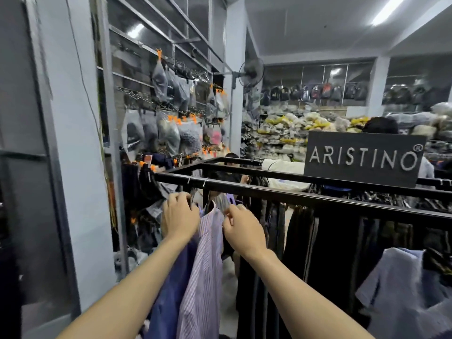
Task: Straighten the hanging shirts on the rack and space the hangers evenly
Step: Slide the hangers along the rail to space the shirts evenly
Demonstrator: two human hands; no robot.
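A black metal rack (pixel 281 195) crosses the view at chest height. From its left end hangs a purple striped shirt (pixel 205 260), with a dark blue shirt (pixel 171 289) just left of it. My left hand (pixel 179 217) grips the left shoulder of the striped shirt near its collar. My right hand (pixel 242 230) pinches the right shoulder of the same shirt. The hanger hook is mostly hidden between my hands. Dark garments (pixel 330 245) hang packed along the rack to the right.
A black ARISTINO sign (pixel 363 159) stands on the rack's far rail. A light blue shirt (pixel 403 297) hangs at the lower right. Bagged goods on hooks (pixel 171 128) cover the left wall. People stand behind the rack. A fan (pixel 252 72) is mounted on the pillar.
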